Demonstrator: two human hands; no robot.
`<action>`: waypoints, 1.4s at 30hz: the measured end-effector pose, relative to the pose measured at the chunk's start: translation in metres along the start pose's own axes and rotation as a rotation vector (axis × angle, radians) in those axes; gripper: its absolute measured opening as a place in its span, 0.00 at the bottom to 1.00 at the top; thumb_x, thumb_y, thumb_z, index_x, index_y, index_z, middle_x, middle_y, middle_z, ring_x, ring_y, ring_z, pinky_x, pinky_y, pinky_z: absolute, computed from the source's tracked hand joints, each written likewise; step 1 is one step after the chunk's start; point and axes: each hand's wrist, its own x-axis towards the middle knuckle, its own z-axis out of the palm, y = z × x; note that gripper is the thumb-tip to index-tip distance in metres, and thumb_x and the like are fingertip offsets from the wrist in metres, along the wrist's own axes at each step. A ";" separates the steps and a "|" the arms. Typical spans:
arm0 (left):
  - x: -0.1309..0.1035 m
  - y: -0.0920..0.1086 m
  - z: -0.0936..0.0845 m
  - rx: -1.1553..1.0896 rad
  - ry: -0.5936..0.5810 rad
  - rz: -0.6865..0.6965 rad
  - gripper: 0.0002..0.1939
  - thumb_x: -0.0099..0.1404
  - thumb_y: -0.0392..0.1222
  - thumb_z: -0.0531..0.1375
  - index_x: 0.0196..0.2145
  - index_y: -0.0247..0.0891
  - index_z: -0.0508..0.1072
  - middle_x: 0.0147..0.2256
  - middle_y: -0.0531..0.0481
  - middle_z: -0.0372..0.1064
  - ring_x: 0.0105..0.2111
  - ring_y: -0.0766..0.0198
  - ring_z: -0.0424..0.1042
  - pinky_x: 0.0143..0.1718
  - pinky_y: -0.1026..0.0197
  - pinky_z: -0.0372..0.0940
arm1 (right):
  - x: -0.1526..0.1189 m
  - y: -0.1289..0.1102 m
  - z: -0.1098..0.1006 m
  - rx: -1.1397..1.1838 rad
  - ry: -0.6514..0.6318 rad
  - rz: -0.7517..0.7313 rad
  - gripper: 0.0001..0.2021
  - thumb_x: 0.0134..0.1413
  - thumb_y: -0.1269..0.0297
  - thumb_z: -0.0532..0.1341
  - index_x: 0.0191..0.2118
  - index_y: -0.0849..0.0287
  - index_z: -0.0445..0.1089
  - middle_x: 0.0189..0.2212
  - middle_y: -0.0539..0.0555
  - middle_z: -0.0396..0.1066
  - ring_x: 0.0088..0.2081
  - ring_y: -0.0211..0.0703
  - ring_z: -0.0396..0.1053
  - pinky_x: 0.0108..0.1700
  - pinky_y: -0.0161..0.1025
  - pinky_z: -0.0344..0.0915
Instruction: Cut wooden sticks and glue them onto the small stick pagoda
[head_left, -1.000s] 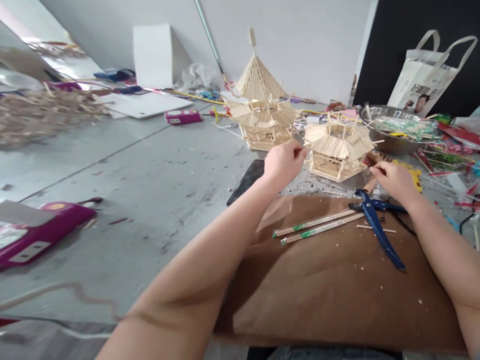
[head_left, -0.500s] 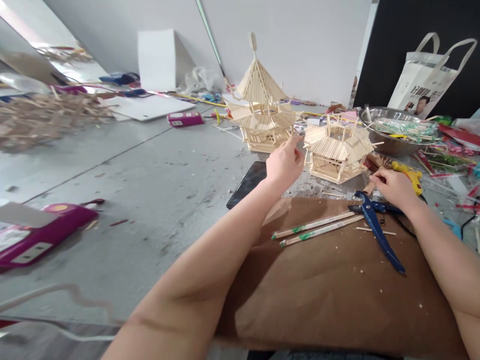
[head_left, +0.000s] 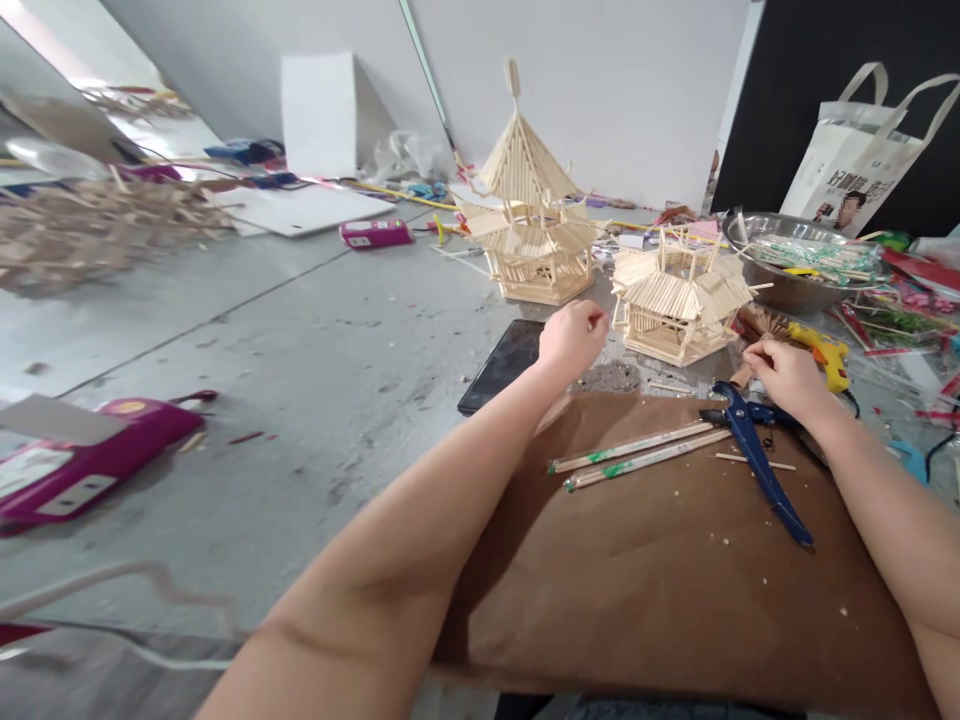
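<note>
My left hand is curled closed just past the black phone, with nothing visible in it. Behind it stands a tall stick pavilion with a pointed roof. To its right is a shorter, roofless-topped stick pavilion with uprights on top. My right hand is pinched closed beside a small brown piece; whether the fingers grip anything is hidden. Below that hand lie blue-handled cutters on brown paper. Two wrapped bundles of chopsticks rest left of the cutters.
A yellow glue gun lies beyond my right hand. Behind it, a metal bowl holds wrapped sticks, with a white bag at the back. Purple devices and a brown stick pile are on the left.
My left hand has drawn down and back from the pavilions, and its extended index finger has curled in. My right hand has stayed beside the cutters. The view has shifted slightly.
</note>
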 end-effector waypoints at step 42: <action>-0.011 -0.001 0.034 0.010 -0.090 0.217 0.22 0.60 0.47 0.52 0.49 0.32 0.69 0.52 0.40 0.63 0.53 0.54 0.60 0.55 0.54 0.54 | -0.002 -0.009 0.030 -0.013 0.020 -0.438 0.17 0.54 0.65 0.53 0.47 0.65 0.68 0.48 0.63 0.67 0.52 0.51 0.62 0.54 0.50 0.58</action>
